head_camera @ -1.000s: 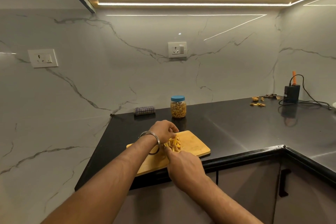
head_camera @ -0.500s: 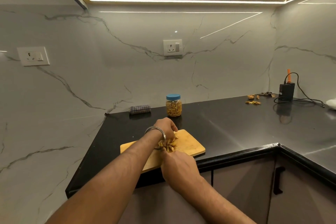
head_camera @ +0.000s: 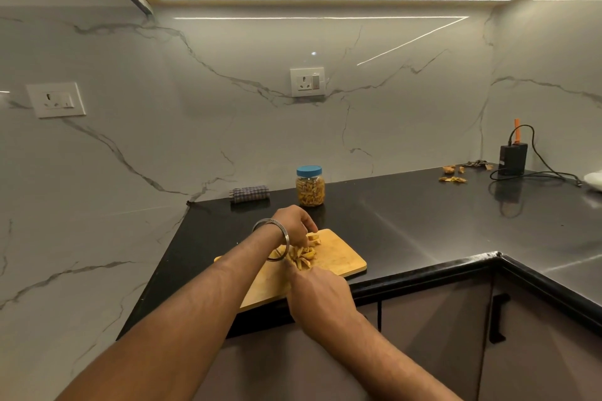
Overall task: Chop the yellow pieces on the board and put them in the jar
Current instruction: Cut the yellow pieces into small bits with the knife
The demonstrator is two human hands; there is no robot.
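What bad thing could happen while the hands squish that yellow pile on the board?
1. The board hangs a little over the counter edge near the person, so pressing there might tip it.
2. The left hand and right hand crowd the yellow pieces; some could slide off.
3. The jar has its lid on, so it likely needs opening first.

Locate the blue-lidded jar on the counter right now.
In the head view the blue-lidded jar stands on the black counter near the marble wall, beyond the wooden chopping board, with the folded checked cloth to its left.
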